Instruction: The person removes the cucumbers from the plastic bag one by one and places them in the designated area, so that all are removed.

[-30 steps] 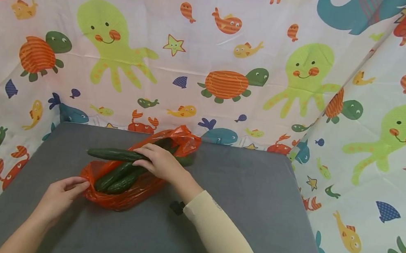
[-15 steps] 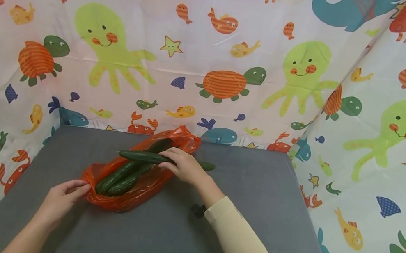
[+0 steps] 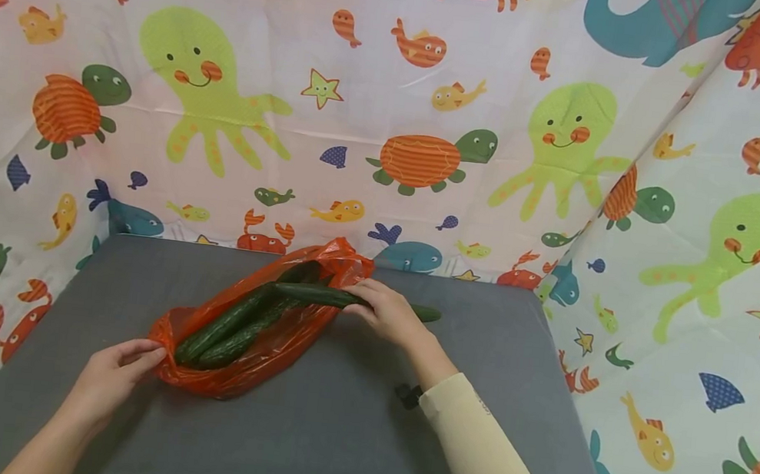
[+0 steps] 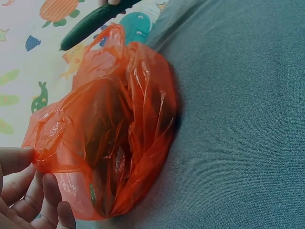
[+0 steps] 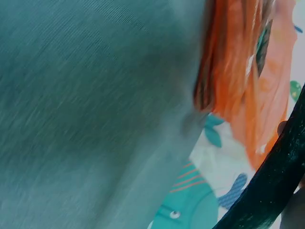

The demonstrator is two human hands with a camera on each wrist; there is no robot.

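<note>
An orange-red plastic bag [image 3: 273, 353] lies slantwise on the grey table, its mouth spread wide. Inside it several dark green cucumbers [image 3: 224, 333] lie side by side. At the bag's near left end my left hand [image 3: 115, 371] pinches the plastic edge between thumb and fingertips, as the left wrist view also shows on the bag [image 4: 109, 133]. My right hand [image 3: 382, 311] grips one long cucumber [image 3: 314, 294] around its middle, above the bag's far right end. That cucumber is nearly level, its left end overlapping the bagged ones in the head view. Its dark skin [image 5: 271, 181] fills the right wrist view's corner.
The grey tabletop [image 3: 304, 430] stretches right and in front of the bag. White curtains [image 3: 365, 112] printed with sea animals stand along the back and both sides. A small black piece [image 3: 408, 396] shows beside my right wrist.
My right hand has moved right with the gripped cucumber, from over the bag's middle to its far right end. My left hand stays at the bag's edge, and the bag is almost still.
</note>
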